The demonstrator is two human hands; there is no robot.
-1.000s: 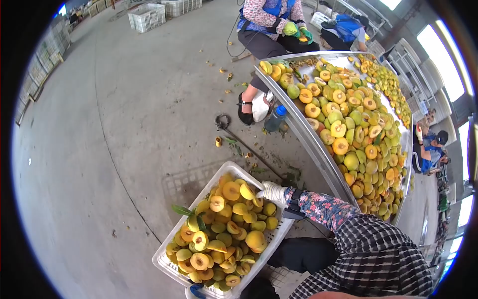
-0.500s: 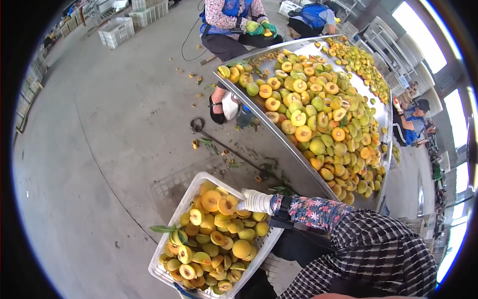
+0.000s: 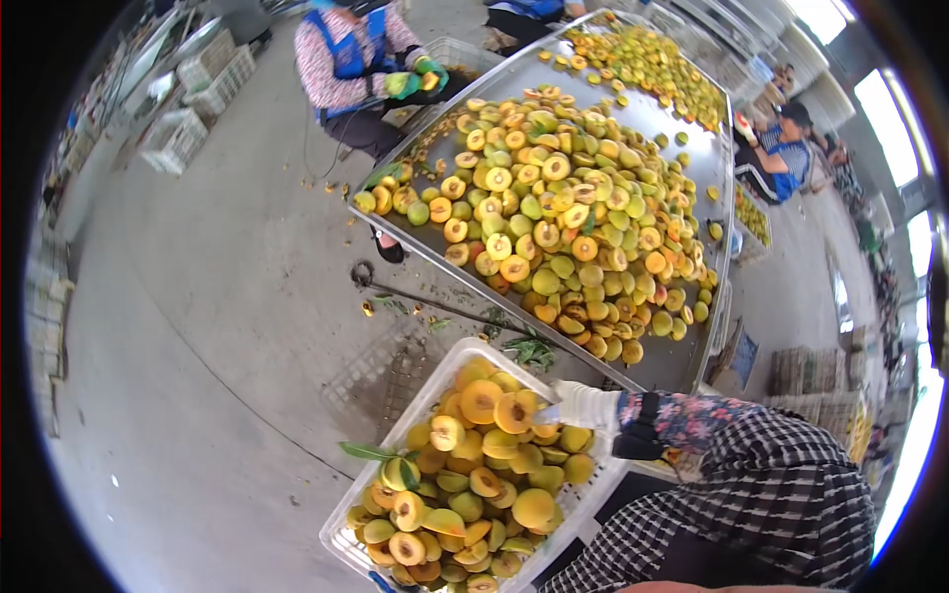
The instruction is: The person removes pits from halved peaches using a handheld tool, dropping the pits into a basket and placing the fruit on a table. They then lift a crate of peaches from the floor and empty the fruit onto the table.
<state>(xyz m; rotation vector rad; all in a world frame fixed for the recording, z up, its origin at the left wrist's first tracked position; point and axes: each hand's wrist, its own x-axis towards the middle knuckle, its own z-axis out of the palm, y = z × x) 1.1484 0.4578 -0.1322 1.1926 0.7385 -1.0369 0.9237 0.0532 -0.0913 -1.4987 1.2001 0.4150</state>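
My right hand (image 3: 585,407), in a pale knitted glove below a floral sleeve and dark wristband, reaches over the upper right rim of a white plastic crate (image 3: 393,435). Its fingers are drawn together at the edge of a peach half (image 3: 516,412) on top of the fruit, partly hiding that half. Yellow-green peach halves (image 3: 443,522) fill the crate, several with a pit or hollow facing up. A green leaf (image 3: 366,452) sticks out over the left rim. My left hand is outside the picture.
A metal table (image 3: 450,267) heaped with cut peaches (image 3: 578,212) stands beyond the crate. A person in green gloves (image 3: 400,85) sits at its left, another person (image 3: 786,158) at its right. A metal rod (image 3: 425,306) and leaves (image 3: 531,351) lie on the floor; stacked crates (image 3: 806,371) are at right.
The view has shifted, so the crate and my right hand appear farther right and the table higher. My right hand stays at the same peach half.
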